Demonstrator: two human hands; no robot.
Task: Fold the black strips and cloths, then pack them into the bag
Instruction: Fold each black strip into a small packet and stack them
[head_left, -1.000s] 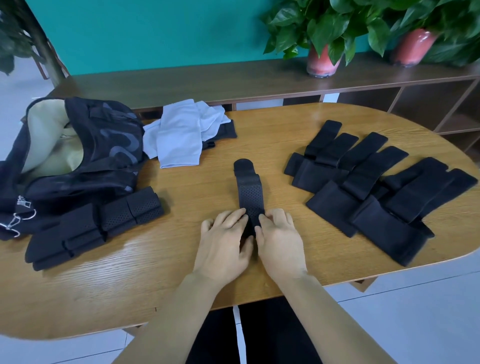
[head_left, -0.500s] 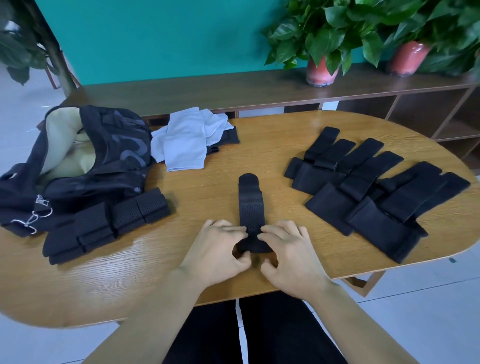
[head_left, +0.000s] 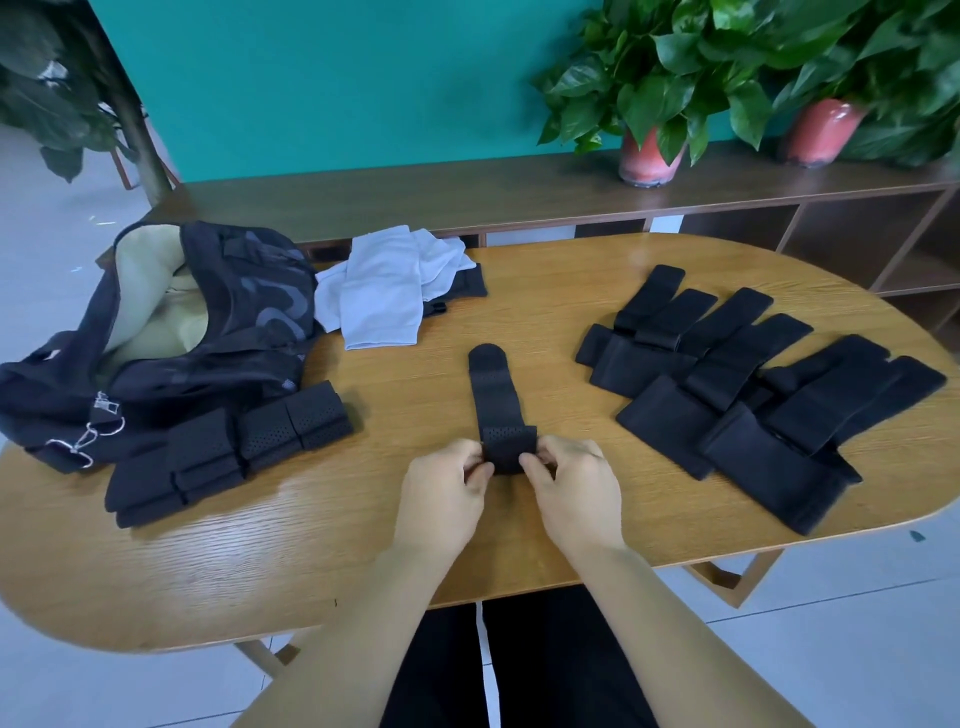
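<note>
A black perforated strip (head_left: 492, 391) lies lengthwise in the middle of the wooden table (head_left: 260, 561). Its near end is turned up and folded over. My left hand (head_left: 444, 486) pinches that folded end from the left and my right hand (head_left: 574, 486) pinches it from the right. Several folded black strips (head_left: 228, 452) lie in a row at the left, beside the open black bag (head_left: 208, 332). A spread of unfolded black strips (head_left: 743, 395) covers the right side of the table.
White and dark cloths (head_left: 387, 291) lie heaped at the back, right of the bag. A brown shelf unit (head_left: 467, 202) behind the table carries two potted plants (head_left: 649, 156). The table's near edge curves just in front of my forearms.
Both hands have lifted the strip's near end off the table and folded it over away from me. The camera has shifted slightly.
</note>
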